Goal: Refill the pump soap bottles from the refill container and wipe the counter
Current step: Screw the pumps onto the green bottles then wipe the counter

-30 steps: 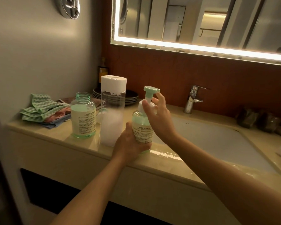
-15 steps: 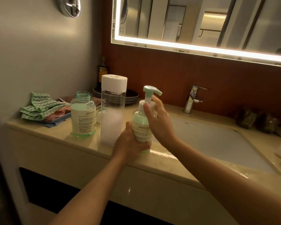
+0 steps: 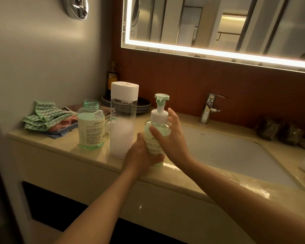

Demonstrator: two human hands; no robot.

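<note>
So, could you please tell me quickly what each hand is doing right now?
Left hand: closed around the lower body of the pump bottle, holding it.
Right hand: open, fingers spread at the bottle's shoulder, not gripping it.

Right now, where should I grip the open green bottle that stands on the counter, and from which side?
Best grip the open green bottle around its wide labelled body, not the narrow threaded neck: it stands upright with no cap, so it should stay level. Come from the front, since the tall clear container stands close on its right and cloths lie behind it to the left.
</note>
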